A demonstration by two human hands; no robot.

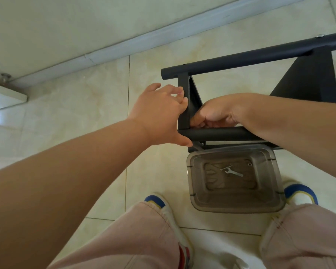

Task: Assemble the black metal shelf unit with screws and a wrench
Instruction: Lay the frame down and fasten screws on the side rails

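The black tubular metal shelf frame (241, 61) is lying on its side on the pale glossy tiled floor (97, 90), just ahead of the person's feet. The left hand (159, 113) is bracing the flat black end bracket (183, 105): its fingers are reaching over the bracket's outer face, loosely spread, while the thumb is pressing against the end of the near black round tube (217, 133). The right hand (215, 113) is curling in at the inside corner where bracket meets tube, fingertips pinched together as if working a screw by hand; the screw itself is hidden, so what they are pinching cannot be told for certain.

The small silver wrench (233, 171) is lying untouched in the clear plastic container (235, 205), which is sitting on the floor touching the frame's near side.

Judging from this, the main risk is the joint slipping out of line: the left hand is steadying rather than gripping, so a push from the right hand could be shifting the bracket off its hole and cross-threading the screw. A dropped screw would be rolling away across smooth tile or under the frame. Fingers are also sitting in a tight corner between bracket and tube, where a sudden settle of the frame could be pinching them.
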